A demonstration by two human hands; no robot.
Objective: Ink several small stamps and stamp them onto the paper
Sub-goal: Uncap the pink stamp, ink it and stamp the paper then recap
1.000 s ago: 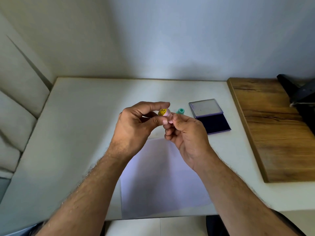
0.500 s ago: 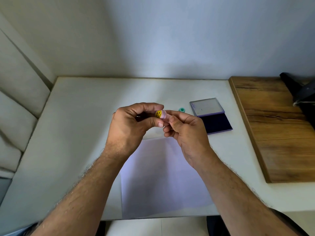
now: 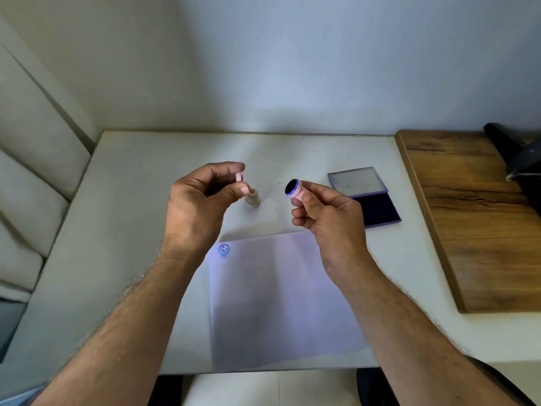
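Note:
My right hand (image 3: 325, 212) pinches a small pink stamp (image 3: 296, 190), its dark inked face turned up and to the left. My left hand (image 3: 199, 206) holds the stamp's pink cap (image 3: 239, 177) between thumb and forefinger, apart from the stamp. A beige stamp (image 3: 252, 198) stands on the table between my hands. Below them lies a white paper sheet (image 3: 281, 300) with one blue round print (image 3: 223, 250) at its top left corner. The ink pad (image 3: 377, 209) lies open to the right of my right hand, lid (image 3: 355, 181) folded back.
The white table (image 3: 123, 218) meets a wall at the back and cushions (image 3: 32, 177) on the left. A wooden board (image 3: 480, 218) lies on the right side, with a black object (image 3: 518, 159) at its far end.
My hands have pulled apart: the cap came off the pink stamp and stays in my left hand, the stamp in my right. The beige stamp and the print have come into sight.

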